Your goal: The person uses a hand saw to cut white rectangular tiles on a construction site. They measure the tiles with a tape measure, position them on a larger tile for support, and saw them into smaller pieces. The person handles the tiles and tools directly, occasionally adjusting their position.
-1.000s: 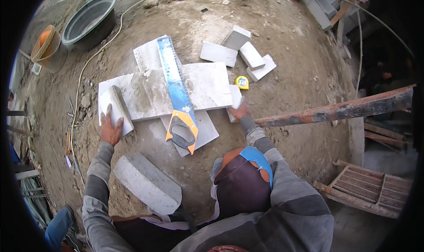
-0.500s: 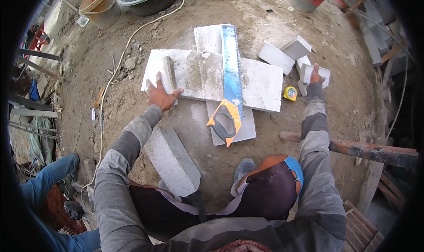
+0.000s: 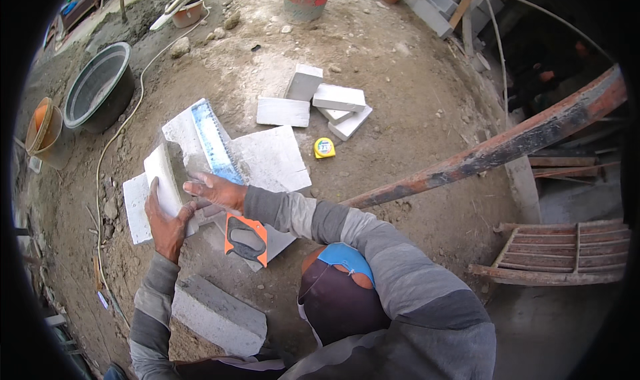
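My left hand [image 3: 168,223] is closed around the lower end of a pale concrete block piece [image 3: 162,175], which stands raised off the long flat block [image 3: 138,210] beneath. Beside its right face is my right hand [image 3: 223,192], fingers stretched out; whether the fingertips touch the piece is hard to tell. A hand saw with an orange and black handle [image 3: 247,241] lies across the crossed flat blocks, its blue blade pointing away. My right forearm passes just beyond the handle and covers part of the saw.
Several cut block pieces [image 3: 283,112] lie ahead, near a yellow tape measure [image 3: 324,148]. A thick block [image 3: 220,317] rests by my legs. A rusty pole [image 3: 480,157] slants across the right side, above a slatted metal frame [image 3: 560,252]. A black tub [image 3: 100,87] and buckets stand farther off.
My right hand has left the small pieces on the right and come over beside my left hand. The block piece under my left hand is now lifted and tilted. The view has turned right.
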